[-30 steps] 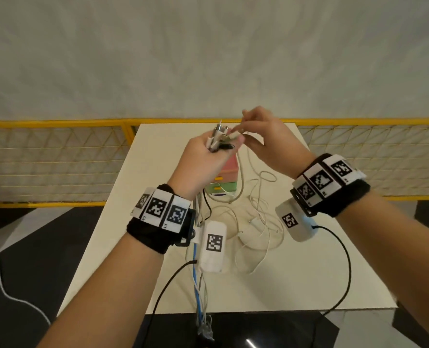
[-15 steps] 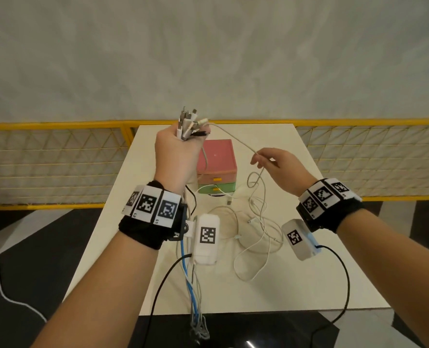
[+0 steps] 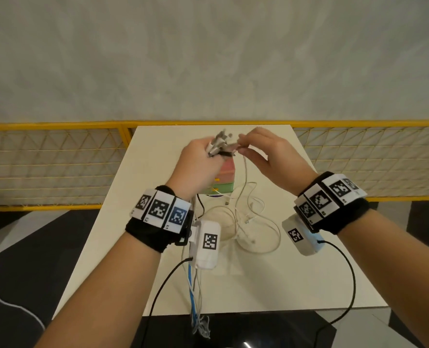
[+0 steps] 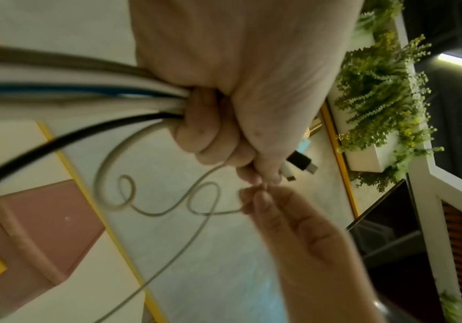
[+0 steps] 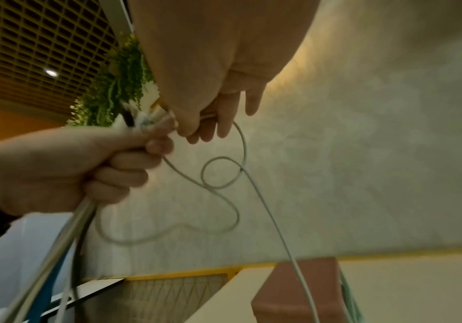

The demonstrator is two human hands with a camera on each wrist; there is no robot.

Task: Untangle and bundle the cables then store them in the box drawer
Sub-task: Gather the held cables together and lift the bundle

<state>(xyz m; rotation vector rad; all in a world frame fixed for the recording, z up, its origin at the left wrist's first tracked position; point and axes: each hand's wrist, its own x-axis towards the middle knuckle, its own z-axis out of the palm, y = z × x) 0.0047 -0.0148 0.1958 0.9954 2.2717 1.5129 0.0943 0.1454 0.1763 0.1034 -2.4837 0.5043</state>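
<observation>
My left hand (image 3: 203,162) is raised over the table and grips a bundle of cables (image 3: 219,145), plug ends sticking up out of the fist (image 4: 218,131). The grey, blue, white and black cords (image 3: 194,292) hang down past my wrist. My right hand (image 3: 243,146) is right beside the left fist and pinches a thin white cable (image 5: 240,166) that loops below both hands (image 4: 202,205). More white cable (image 3: 248,222) lies tangled on the white table (image 3: 309,272). The pink and green drawer box (image 3: 223,179) stands behind my left hand, partly hidden.
A yellow mesh railing (image 3: 57,162) runs behind the table, with a pale wall above. Black wires from the wrist cameras (image 3: 349,272) trail off the table's front edge. Dark floor lies on both sides. Green plants (image 4: 384,87) show in the wrist views.
My right hand, which had drawn a white cable out to the right and down, has come back up to the left fist. The left hand has lowered slightly toward the box.
</observation>
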